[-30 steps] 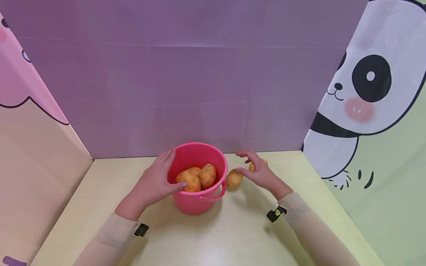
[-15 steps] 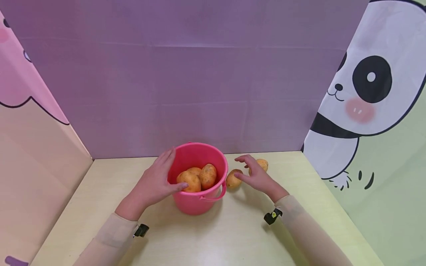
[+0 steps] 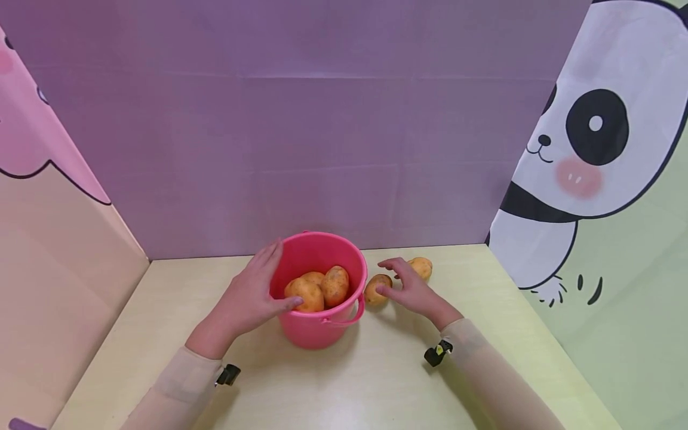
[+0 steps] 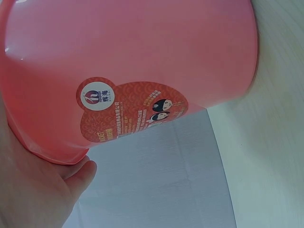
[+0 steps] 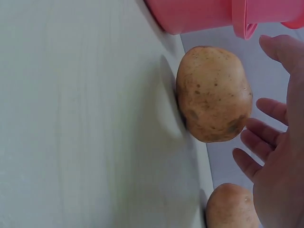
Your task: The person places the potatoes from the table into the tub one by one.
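Observation:
A pink bucket [image 3: 314, 331] stands on the table with several potatoes [image 3: 335, 285] inside. At its left side my left hand [image 3: 249, 292] grips the rim, thumb lying over the front edge and fingers along the outer side. The left wrist view shows the bucket's wall with a red printed label [image 4: 133, 111]. To the right of the bucket lies a potato [image 5: 213, 92], dark-spotted on one end. My right hand [image 3: 414, 292] hovers around and above it, fingers apart and bent a little, holding nothing. A second loose potato [image 3: 421, 267] sits farther back, partly behind that hand.
The bucket's pink handle [image 3: 346, 319] hangs down at its front right. A purple backdrop [image 3: 322, 149] rises at the table's [image 3: 322, 394] far edge. Printed panels flank both sides, the right one with a panda [image 3: 580, 179].
My right hand has come a little nearer and lower, toward the potato beside the bucket, uncovering more of the farther potato. The left hand and bucket stay in place.

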{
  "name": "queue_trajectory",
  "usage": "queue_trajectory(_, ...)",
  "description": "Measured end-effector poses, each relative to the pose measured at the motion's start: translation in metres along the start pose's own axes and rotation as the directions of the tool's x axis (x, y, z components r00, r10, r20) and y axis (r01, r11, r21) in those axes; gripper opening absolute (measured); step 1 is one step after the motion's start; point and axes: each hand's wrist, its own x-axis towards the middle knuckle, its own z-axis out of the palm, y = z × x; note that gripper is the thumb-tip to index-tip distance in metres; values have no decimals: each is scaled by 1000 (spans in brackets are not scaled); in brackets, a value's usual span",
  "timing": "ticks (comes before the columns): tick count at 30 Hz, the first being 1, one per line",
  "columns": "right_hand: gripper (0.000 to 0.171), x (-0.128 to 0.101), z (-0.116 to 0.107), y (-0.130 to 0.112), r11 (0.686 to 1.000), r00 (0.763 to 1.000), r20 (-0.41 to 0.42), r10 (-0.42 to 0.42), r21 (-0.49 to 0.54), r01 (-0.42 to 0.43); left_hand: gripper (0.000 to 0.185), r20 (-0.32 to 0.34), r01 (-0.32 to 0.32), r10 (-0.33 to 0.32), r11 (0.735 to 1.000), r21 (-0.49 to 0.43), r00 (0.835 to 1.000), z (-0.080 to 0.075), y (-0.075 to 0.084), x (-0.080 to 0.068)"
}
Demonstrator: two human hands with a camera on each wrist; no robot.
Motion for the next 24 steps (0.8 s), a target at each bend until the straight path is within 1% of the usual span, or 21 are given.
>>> queue_trajectory(6, 70, -1, 5, 4, 998, 998, 21, 59, 6, -59, 126, -3, -3, 3, 1000, 0, 1000, 0, 0, 0)
queue_trajectory(13, 77, -2, 11, 11, 989, 988, 63, 142, 32, -145, 126, 0, -4, 4, 1000, 5, 1000, -1, 1, 0)
queue_trajectory(24, 73, -2, 14, 10, 986, 987, 70, 146, 69, -150, 126, -3, -6, 6, 1000, -3, 1000, -1, 1, -1)
